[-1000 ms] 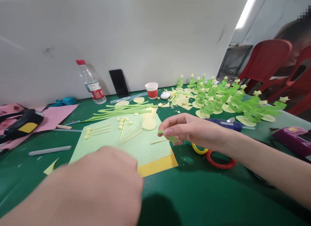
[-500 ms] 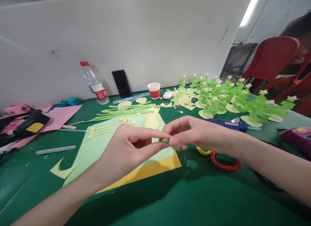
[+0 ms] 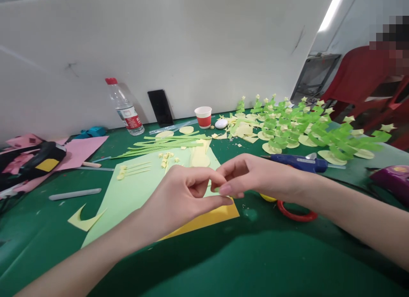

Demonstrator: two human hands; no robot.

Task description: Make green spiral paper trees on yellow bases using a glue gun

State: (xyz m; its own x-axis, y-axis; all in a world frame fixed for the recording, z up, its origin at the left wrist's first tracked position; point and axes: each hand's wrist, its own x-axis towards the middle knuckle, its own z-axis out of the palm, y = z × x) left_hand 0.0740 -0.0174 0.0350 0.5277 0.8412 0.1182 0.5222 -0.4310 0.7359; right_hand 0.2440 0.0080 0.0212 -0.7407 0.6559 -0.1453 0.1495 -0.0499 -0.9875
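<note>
In the middle of the view my hands meet over the work sheets. My right hand (image 3: 244,177) is closed, pinching a small green paper roll (image 3: 217,189) between thumb and fingertips; most of the roll is hidden. My left hand (image 3: 188,188) touches the right fingertips, its thumb stretched out below and its index finger bent above, with a gap between them. Beneath lies a pale green sheet (image 3: 128,199) over a yellow-orange sheet (image 3: 204,220). On the green sheet are small yellow paper stars (image 3: 165,160) and thin yellow strips (image 3: 137,169). Green paper strips (image 3: 162,145) lie behind it.
Many green paper spirals (image 3: 297,122) on round bases stand back right. Near my right arm are a blue glue gun (image 3: 297,162) and red-handled scissors (image 3: 297,216). At the back stand a bottle (image 3: 128,113), a phone (image 3: 160,107) and a paper cup (image 3: 203,118).
My left thumb has slid right, below the right fingertips, and has come apart from the index finger. Less of the green roll shows now. My left hand has shifted slightly right.
</note>
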